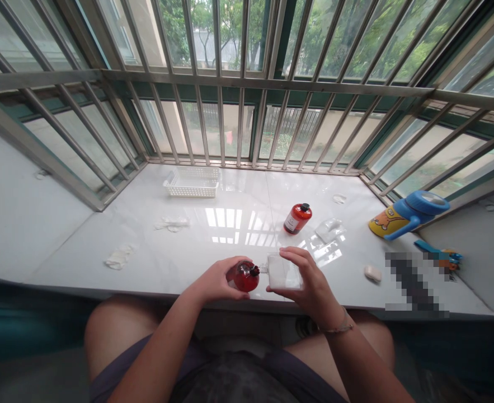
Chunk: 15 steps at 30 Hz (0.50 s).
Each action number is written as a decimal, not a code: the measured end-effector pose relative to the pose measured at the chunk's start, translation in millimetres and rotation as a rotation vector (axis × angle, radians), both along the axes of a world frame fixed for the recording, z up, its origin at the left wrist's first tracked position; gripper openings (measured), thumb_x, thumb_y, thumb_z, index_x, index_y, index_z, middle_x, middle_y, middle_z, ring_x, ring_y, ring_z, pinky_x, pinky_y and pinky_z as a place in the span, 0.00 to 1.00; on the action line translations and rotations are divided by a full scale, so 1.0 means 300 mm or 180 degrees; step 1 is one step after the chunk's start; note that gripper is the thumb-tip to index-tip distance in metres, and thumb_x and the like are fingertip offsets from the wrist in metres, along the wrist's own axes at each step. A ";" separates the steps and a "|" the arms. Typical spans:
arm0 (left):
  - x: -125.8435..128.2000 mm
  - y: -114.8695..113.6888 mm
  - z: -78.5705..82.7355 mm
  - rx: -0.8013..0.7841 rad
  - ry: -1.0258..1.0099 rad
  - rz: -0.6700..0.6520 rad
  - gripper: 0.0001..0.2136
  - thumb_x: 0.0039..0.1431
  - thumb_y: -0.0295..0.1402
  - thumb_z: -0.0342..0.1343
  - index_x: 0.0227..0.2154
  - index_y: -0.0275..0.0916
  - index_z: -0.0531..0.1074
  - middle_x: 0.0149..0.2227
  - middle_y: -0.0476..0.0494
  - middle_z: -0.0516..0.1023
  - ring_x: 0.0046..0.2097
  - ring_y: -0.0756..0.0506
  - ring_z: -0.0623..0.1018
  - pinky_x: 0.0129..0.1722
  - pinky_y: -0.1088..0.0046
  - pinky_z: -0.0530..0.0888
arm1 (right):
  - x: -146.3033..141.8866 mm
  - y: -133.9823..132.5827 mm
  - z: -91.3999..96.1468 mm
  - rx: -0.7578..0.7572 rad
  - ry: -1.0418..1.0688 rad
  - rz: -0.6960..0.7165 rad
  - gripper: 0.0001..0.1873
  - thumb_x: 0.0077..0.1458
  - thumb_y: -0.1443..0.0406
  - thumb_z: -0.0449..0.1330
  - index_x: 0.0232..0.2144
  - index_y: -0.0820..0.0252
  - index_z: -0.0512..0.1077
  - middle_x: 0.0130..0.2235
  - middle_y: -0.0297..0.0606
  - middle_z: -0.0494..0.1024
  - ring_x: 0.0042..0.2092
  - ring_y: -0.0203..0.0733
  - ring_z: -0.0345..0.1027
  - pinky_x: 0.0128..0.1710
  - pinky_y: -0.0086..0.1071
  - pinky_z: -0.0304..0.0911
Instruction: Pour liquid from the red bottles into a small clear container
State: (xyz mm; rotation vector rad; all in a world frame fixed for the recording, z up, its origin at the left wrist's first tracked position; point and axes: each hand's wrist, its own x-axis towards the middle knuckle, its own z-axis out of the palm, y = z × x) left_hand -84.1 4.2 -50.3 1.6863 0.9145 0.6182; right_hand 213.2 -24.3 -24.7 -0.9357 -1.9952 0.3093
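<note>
My left hand (217, 280) is wrapped round a small red bottle (245, 276) with a black neck, held tilted toward the right. My right hand (309, 280) grips a clear plastic bottle (281, 273) with whitish contents, its mouth turned left toward the red bottle's neck. The two openings nearly meet above the front edge of the white sill (146, 246). A second red bottle (297, 218) with a black cap and white label lies on the sill beyond my hands.
A white plastic basket (192, 182) stands at the back left by the metal window bars (238, 84). Clear crumpled wrappers (329, 228) and white scraps (171, 224) lie about. A blue and yellow toy watering can (406, 215) rests at the right.
</note>
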 end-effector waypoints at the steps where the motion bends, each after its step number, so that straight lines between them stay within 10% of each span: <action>1: 0.000 0.000 0.000 0.0001 0.0000 0.0002 0.38 0.44 0.38 0.79 0.61 0.44 0.76 0.62 0.40 0.80 0.62 0.32 0.79 0.65 0.58 0.74 | 0.000 0.000 0.002 0.0001 0.0003 0.0006 0.47 0.52 0.59 0.80 0.68 0.46 0.64 0.60 0.48 0.75 0.61 0.59 0.75 0.61 0.55 0.76; 15: 0.001 -0.003 0.005 0.0021 -0.0024 0.0052 0.38 0.43 0.36 0.79 0.60 0.44 0.77 0.60 0.42 0.82 0.60 0.33 0.80 0.63 0.61 0.75 | -0.004 0.004 0.036 0.0069 -0.0101 0.0078 0.46 0.53 0.59 0.79 0.69 0.44 0.65 0.60 0.48 0.76 0.61 0.60 0.76 0.60 0.54 0.77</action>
